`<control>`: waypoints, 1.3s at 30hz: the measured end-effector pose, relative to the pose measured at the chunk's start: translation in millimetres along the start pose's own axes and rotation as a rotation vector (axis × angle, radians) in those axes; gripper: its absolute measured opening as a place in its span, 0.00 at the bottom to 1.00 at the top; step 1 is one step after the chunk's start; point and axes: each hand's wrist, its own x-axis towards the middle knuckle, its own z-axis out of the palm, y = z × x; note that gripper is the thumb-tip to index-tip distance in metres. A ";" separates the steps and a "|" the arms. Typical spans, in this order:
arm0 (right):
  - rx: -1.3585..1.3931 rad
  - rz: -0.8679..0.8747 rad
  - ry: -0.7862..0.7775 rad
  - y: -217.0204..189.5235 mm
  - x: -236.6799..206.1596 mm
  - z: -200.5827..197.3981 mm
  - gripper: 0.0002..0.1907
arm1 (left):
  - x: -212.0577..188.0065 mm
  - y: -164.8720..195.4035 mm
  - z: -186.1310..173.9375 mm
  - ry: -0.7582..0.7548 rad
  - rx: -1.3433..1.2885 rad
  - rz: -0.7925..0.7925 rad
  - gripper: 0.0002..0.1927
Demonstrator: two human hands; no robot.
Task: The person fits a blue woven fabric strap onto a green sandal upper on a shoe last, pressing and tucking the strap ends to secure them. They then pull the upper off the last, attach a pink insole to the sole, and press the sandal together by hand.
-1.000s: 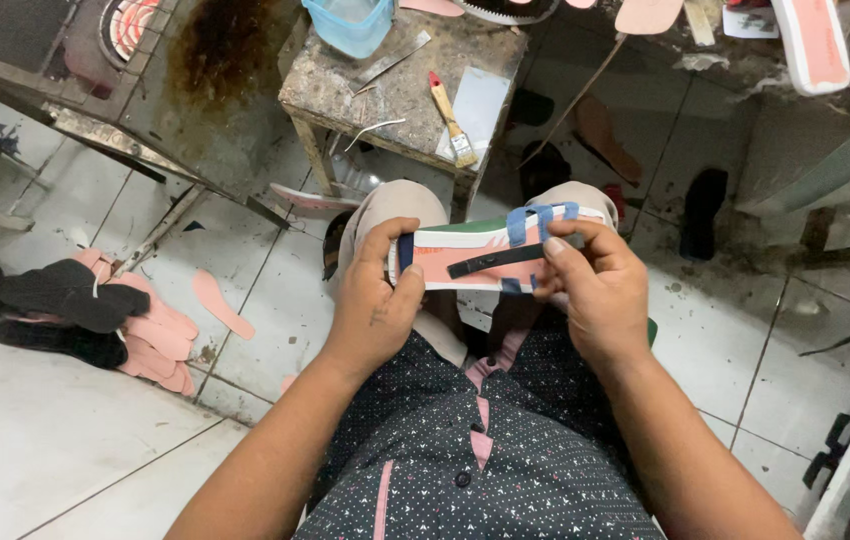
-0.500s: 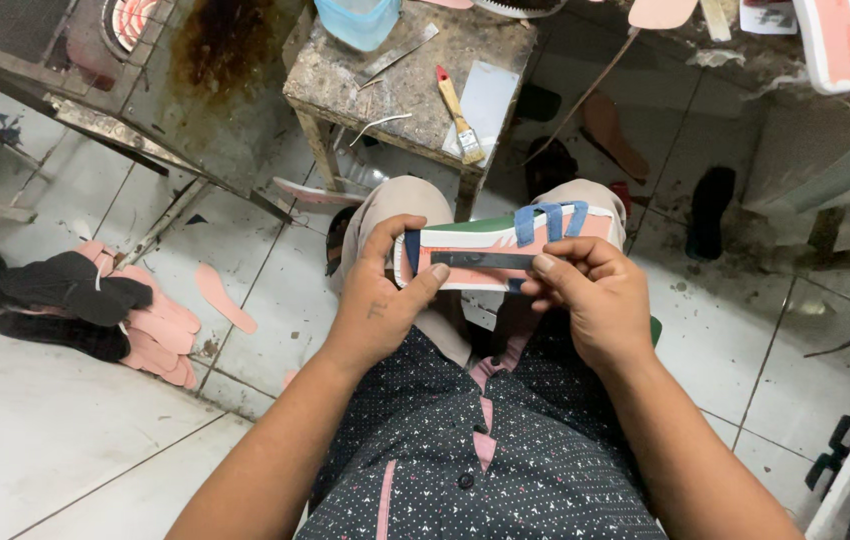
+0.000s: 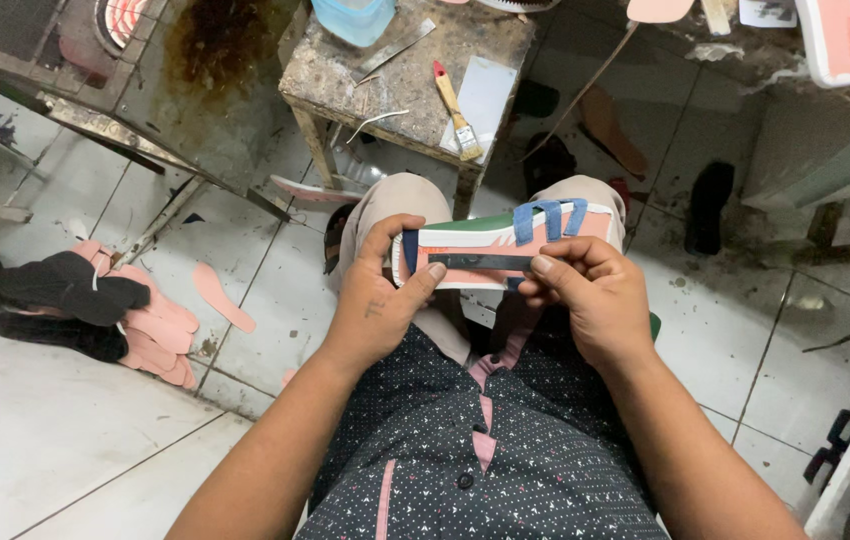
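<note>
Pink flat insole cutouts piled on white tile floor, far left. Left hand fingers curled round end of pink-white-green shoe upper with blue straps, held above knees. Right hand pinches its other end. Red-handled brush on small worn table beyond.

Left hand, right hand, gripping sandal
</note>
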 end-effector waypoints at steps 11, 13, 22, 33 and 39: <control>-0.050 -0.022 -0.025 -1.8 0.1 -1.5 0.08 | 6.5 -5.7 0.1 0.004 -0.070 -0.118 0.22; -0.058 -0.012 -0.031 -2.2 -0.1 -1.9 0.08 | 6.0 -6.3 -0.8 -0.005 -0.083 -0.112 0.22; -0.101 0.013 -0.076 -8.7 0.9 -3.4 0.08 | 9.2 -4.4 -2.3 -0.019 -0.049 -0.156 0.24; -0.081 0.010 -0.131 -11.0 0.3 -5.9 0.08 | 9.6 -2.9 -3.1 -0.037 -0.074 -0.170 0.25; -0.106 0.052 -0.063 -17.4 -1.7 2.2 0.08 | 9.0 -3.7 -0.1 -0.008 -0.057 -0.143 0.24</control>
